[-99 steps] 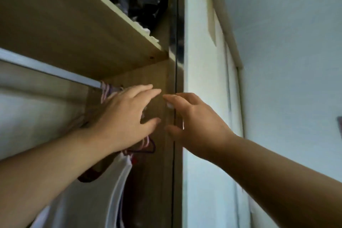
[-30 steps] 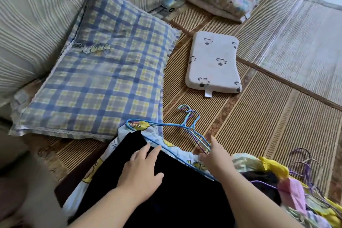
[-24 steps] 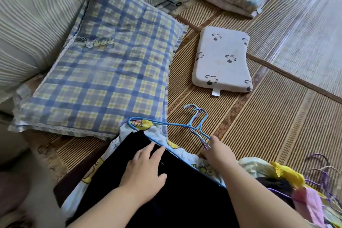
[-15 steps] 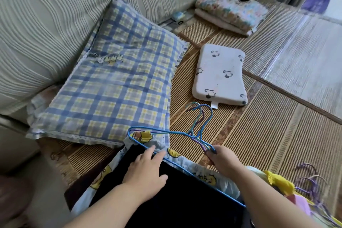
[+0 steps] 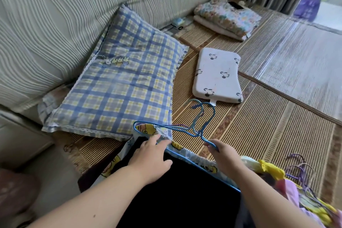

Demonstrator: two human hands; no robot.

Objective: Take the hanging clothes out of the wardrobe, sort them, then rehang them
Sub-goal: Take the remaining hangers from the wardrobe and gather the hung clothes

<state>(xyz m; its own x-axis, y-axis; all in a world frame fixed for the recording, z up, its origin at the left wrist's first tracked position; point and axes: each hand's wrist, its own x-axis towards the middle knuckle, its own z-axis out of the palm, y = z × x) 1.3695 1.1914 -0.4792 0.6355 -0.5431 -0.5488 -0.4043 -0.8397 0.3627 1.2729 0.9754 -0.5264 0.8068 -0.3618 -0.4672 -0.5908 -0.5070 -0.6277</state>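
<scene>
Lying at the near edge of the woven mat, a black garment covers a cartoon-print one on a blue hanger. The left hand rests flat on the black cloth, fingers relaxed. The right hand pinches the hanger's wire below its hook. A checked pillow lies just beyond.

The left forearm and right forearm are bare along all that shows. The left one carries a small dark mole, at its end farthest from the plaid pillow.
</scene>
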